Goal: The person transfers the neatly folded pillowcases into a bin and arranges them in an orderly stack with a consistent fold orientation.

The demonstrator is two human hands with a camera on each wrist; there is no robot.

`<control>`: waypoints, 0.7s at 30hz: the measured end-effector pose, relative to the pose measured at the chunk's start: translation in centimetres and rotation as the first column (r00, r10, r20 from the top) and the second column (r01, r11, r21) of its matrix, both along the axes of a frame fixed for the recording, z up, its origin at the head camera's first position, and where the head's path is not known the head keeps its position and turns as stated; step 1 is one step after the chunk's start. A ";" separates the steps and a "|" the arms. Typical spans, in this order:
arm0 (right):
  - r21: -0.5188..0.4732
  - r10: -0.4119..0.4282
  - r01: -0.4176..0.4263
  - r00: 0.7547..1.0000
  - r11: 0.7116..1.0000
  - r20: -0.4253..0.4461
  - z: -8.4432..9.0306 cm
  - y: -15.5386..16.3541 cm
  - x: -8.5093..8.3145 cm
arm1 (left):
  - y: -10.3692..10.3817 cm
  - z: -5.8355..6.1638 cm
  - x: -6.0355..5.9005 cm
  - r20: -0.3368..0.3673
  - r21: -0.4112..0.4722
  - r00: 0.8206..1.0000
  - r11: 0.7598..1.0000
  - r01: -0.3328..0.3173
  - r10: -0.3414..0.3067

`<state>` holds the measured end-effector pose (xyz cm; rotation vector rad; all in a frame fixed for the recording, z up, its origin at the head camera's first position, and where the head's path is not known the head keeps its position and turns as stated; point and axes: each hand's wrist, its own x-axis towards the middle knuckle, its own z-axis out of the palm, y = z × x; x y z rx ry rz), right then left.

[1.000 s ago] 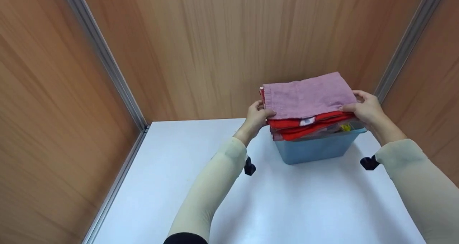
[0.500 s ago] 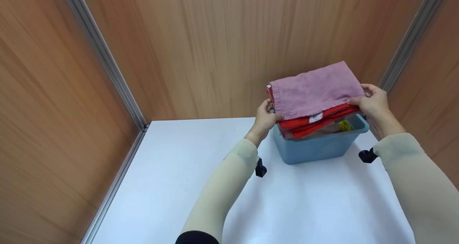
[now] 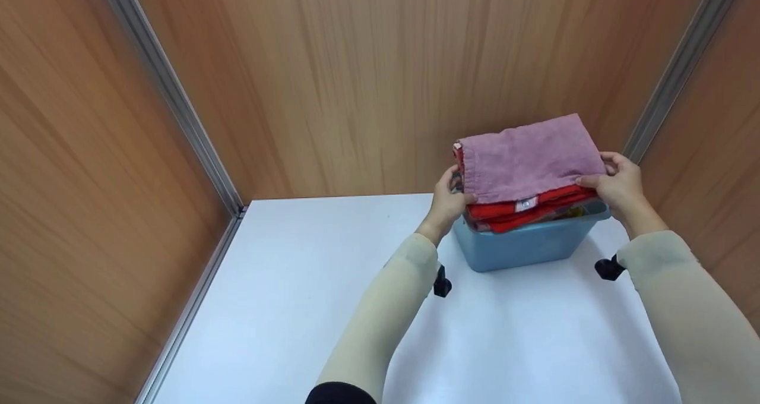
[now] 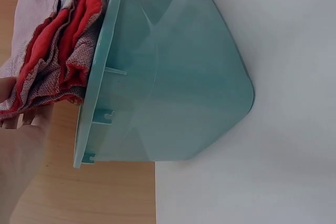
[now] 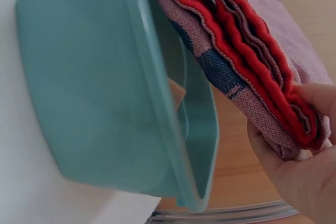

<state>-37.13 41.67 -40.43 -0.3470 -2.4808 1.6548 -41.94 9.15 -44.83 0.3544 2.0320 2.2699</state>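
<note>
A folded cloth [image 3: 528, 160], mauve outside with red layers and a small white label along its front edge, is held level over the blue-green plastic bin [image 3: 516, 249]. My left hand [image 3: 446, 205] grips its left end, thumb on top and fingers beneath. At the right end my right hand [image 3: 620, 187] pinches it the same way. The right wrist view shows the stacked red and mauve folds [image 5: 247, 61] between thumb and fingers, with a dark blue patch on the underside. From the left wrist, the cloth's front edge [image 4: 58, 45] lies close over the bin's rim [image 4: 97, 77].
Something yellow [image 3: 576, 212] shows inside the bin under the cloth, mostly hidden. The bin stands on a white table [image 3: 309, 285] near the back wooden panel [image 3: 368, 95]. Wooden side panels with metal corner strips [image 3: 196, 131] flank the table.
Both hands have carried the cloth rightward over the bin. It rose somewhat by half a second ago and is lower again now. The bin has stayed in place.
</note>
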 end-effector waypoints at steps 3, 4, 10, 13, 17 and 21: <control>0.025 0.016 -0.016 1.000 1.000 0.008 -0.8 0.1 0.0 | 0.0 -0.1 0.1 -0.001 -0.016 1.000 1.000 0.008 -0.008; 0.034 0.020 -0.020 1.000 0.999 0.012 -1.0 0.2 0.0 | 0.0 -0.2 0.1 0.005 -0.023 1.000 1.000 0.009 -0.009; 0.058 0.033 -0.035 0.999 0.998 0.023 -1.8 0.4 -0.1 | 0.3 -0.1 0.4 0.071 -0.044 0.997 0.999 0.031 -0.028; 0.062 0.040 -0.042 0.999 0.997 0.027 -2.1 0.3 -0.1 | 0.6 -0.2 0.5 0.105 -0.038 0.994 0.998 0.041 -0.037; 0.074 0.053 -0.055 0.998 0.996 0.029 -2.4 0.2 -0.1 | 1.1 -0.6 0.5 0.112 -0.027 0.993 0.999 0.046 -0.043; 0.082 0.062 -0.064 0.998 0.995 0.024 -2.5 0.0 -0.1 | 1.3 -1.0 0.5 0.111 -0.023 0.994 0.999 0.028 -0.026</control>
